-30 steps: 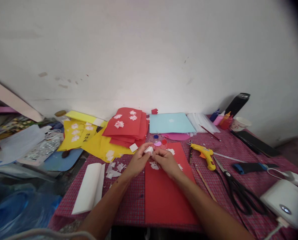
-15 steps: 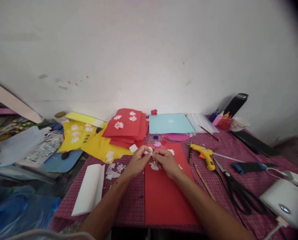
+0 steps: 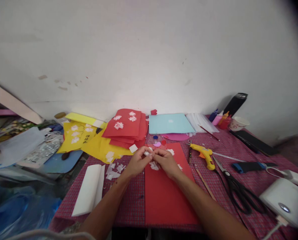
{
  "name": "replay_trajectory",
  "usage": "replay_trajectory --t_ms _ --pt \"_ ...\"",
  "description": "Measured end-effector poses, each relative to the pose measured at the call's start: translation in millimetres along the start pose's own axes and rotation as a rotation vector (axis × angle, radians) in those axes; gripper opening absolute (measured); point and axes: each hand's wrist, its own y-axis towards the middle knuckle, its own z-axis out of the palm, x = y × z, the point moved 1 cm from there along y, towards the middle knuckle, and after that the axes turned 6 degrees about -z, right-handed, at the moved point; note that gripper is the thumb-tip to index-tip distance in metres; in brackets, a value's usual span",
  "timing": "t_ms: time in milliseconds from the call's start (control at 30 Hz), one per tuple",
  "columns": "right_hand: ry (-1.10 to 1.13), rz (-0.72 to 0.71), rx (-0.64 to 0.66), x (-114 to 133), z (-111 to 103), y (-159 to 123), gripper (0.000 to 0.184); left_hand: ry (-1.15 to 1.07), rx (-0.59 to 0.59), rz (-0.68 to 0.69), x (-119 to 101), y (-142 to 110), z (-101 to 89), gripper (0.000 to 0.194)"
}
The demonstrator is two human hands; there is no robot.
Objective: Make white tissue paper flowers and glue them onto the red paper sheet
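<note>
My left hand [image 3: 139, 161] pinches a small piece of white paper [image 3: 147, 153] between thumb and fingers. Meeting it from the other side, my right hand [image 3: 165, 162] has its thumb and fingertips closed at the same white paper. Both are above the top of a red paper sheet [image 3: 168, 196]. White paper flowers lie on that sheet: one [image 3: 153, 165] just below my fingertips, another [image 3: 170, 152] beyond my right hand, a third [image 3: 179, 166] partly hidden by it. Small white paper pieces [image 3: 113, 172] are scattered left of my left hand.
A yellow glue gun [image 3: 203, 154], black-handled scissors [image 3: 236, 190] and a brush [image 3: 204, 181] lie to the right. Folded white paper [image 3: 87, 190] is at the left. Behind are red sheets with flowers [image 3: 125, 125], a light blue sheet [image 3: 171, 124] and paint bottles [image 3: 217, 119].
My fingertips have drawn slightly closer together around the white paper. The things on the table have stayed in place.
</note>
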Motion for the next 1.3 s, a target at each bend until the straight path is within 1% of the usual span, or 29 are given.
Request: replay_trajectory --t_ms 267,500,667,767,1033,1167,1300 --pt "-0.038 -0.013 0.004 3.2 -0.4 -1.3 0.026 -0.017 -0.056 -0.018 1.6 2.1 0.8 0.015" --pt "-0.055 -0.008 0.003 2.9 -0.2 -0.3 0.028 -0.094 -0.053 -0.049 0.0 2.5 1.7 0.016" --pt "-0.057 -0.01 0.013 1.8 -1.2 0.2 0.027 -0.131 -0.069 -0.044 3.8 3.4 2.2 0.016" --pt "-0.056 -0.008 0.022 2.4 -1.1 0.0 0.026 -0.198 -0.068 -0.056 7.1 4.3 3.1 0.016" --pt "-0.027 -0.001 0.008 4.8 -1.4 -1.0 0.02 -0.452 -0.035 -0.166 8.6 6.9 3.4 0.018" --pt "-0.033 0.015 0.01 4.8 -2.1 -0.9 0.017 -0.533 -0.043 -0.185 8.3 7.1 1.9 0.017" --pt "-0.018 0.032 0.01 4.5 -1.7 -1.2 0.015 -0.559 -0.065 -0.192 7.0 7.2 1.1 0.016"
